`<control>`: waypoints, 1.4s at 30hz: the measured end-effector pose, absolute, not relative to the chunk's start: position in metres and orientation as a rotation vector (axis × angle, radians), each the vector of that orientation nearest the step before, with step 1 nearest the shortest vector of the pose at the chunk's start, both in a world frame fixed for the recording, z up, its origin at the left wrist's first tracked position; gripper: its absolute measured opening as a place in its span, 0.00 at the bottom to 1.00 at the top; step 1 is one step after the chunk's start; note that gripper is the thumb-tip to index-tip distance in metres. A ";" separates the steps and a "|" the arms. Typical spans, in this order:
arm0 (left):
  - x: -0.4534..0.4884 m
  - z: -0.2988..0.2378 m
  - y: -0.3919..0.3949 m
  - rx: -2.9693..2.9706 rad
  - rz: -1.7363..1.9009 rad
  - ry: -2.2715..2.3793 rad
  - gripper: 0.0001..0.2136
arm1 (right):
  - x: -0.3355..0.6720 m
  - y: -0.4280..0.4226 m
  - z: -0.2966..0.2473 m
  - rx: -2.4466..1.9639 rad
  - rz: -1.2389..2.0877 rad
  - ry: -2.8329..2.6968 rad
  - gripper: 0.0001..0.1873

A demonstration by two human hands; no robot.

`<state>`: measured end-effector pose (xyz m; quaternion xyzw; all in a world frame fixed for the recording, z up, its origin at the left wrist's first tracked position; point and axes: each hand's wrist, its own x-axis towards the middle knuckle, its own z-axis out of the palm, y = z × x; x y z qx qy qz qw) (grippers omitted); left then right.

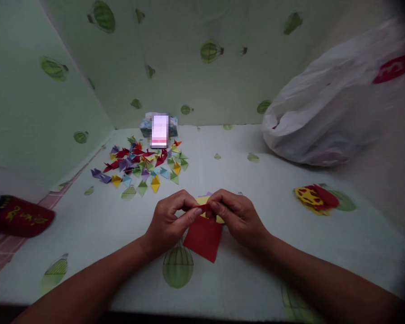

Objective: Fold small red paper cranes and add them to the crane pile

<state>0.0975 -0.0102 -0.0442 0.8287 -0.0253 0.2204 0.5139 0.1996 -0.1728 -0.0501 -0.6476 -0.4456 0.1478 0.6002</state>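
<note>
Red paper piece is clock centre, held over the tabletop. White plastic bag at 2 o'clock, pile of multicolored folded papers at 10, red can at 9. Left hand from 9, right hand from 3: both nearly closed, thumbs and fingers pinching the piece. Yellow-and-red flat bits further out at 3. Red sheet just below at 6. Phone, blurred, at 11.
</note>
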 end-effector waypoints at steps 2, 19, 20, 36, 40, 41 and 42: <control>0.099 -0.045 -0.011 1.869 0.372 0.046 0.07 | 0.200 -0.172 -0.050 -1.500 0.389 -0.974 0.12; 0.104 -0.054 -0.016 1.470 0.204 0.294 0.09 | 0.202 -0.164 -0.051 -1.443 0.753 -0.686 0.11; 0.105 -0.055 -0.015 1.472 0.239 0.307 0.09 | 0.202 -0.164 -0.051 -1.454 0.746 -0.675 0.11; 0.106 -0.053 -0.016 1.539 0.341 0.313 0.09 | 0.204 -0.163 -0.056 -1.448 0.728 -0.729 0.12; 0.106 -0.052 -0.016 1.577 0.359 0.309 0.08 | 0.203 -0.164 -0.057 -1.449 0.739 -0.748 0.12; 0.106 -0.053 -0.016 1.583 0.365 0.307 0.08 | 0.203 -0.164 -0.058 -1.447 0.738 -0.750 0.12; 0.106 -0.053 -0.016 1.587 0.370 0.305 0.08 | 0.203 -0.164 -0.058 -1.447 0.735 -0.750 0.12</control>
